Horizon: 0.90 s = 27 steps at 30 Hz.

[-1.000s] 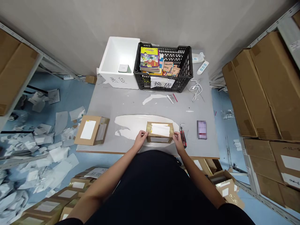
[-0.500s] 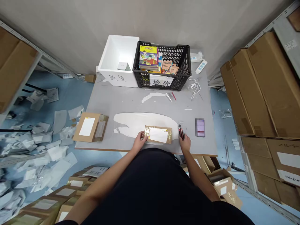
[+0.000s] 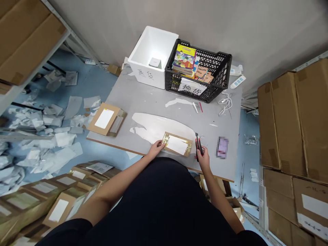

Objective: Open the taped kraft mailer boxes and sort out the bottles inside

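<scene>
A small taped cardboard package (image 3: pixel 177 145) with a white label lies flat near the front edge of the grey table (image 3: pixel 151 99). The fingers of my left hand (image 3: pixel 156 149) grip its left end, thumb on top. Just right of the package, my right hand (image 3: pixel 203 158) is closed around a red and black utility knife (image 3: pixel 197 145), its tip pointing away from me. A worn white patch (image 3: pixel 156 124) spreads over the tabletop beneath and behind the package. At the table's left end sits a larger cardboard box (image 3: pixel 105 119) with a white label.
A white foam box (image 3: pixel 151 77) and a black crate (image 3: pixel 198 85) of books stand at the back. A blurred phone-like object (image 3: pixel 222 147) lies at right, a white cable (image 3: pixel 226 104) behind it. Stacked cartons (image 3: pixel 284 123) flank the right side; paper scraps litter the floor at left.
The view has turned and tilted. My right hand has raised the utility knife, which now shows more upright beside the package. My left hand stays on the package's left end.
</scene>
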### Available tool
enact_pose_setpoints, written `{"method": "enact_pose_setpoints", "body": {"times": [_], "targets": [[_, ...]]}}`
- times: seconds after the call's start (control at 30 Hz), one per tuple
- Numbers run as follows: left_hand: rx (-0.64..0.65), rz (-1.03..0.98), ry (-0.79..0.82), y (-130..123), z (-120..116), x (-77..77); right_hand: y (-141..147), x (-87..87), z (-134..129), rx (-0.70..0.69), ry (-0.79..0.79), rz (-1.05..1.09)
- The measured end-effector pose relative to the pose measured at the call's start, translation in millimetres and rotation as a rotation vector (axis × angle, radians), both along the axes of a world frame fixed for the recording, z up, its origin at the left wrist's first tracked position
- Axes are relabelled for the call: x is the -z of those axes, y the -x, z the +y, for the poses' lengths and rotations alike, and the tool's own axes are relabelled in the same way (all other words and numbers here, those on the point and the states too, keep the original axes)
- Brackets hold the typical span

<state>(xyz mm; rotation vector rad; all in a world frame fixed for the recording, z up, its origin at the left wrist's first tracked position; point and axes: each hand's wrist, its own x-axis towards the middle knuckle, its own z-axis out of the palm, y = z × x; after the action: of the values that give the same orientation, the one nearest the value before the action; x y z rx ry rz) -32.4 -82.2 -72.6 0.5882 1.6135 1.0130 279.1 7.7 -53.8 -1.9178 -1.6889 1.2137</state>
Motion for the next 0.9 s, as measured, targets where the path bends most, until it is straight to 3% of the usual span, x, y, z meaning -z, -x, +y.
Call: {"method": "enact_pose_setpoints", "body": {"times": [0.07, 0.2, 0.27, 0.37, 0.57, 0.9], "targets": [[-0.041, -0.055, -0.020, -2.2, -0.8, 1.8, 11.4, -21.7, 1.6, -0.175, -0.029, 0.045], [-0.124, -0.157, -0.073, -6.5, -1.6, 2.2, 46.3, -56.1, 13.1, -0.671, -0.210, -0.100], [-0.157, -0.179, -0.090, -8.1, -2.4, 3.0, 65.3, -64.1, 19.5, -0.886, -0.274, -0.198], [-0.210, -0.165, -0.095, -9.7, -4.3, 8.2, 87.7, -67.6, 27.5, -1.104, -0.313, -0.356], [-0.244, -0.094, -0.062, -12.5, -6.9, 22.7, 103.4, -70.9, 40.5, -1.305, -0.365, -0.442], [-0.235, 0.010, -0.003, -14.9, -7.2, 20.2, 103.2, -82.2, 44.5, -1.380, -0.361, -0.433]]}}
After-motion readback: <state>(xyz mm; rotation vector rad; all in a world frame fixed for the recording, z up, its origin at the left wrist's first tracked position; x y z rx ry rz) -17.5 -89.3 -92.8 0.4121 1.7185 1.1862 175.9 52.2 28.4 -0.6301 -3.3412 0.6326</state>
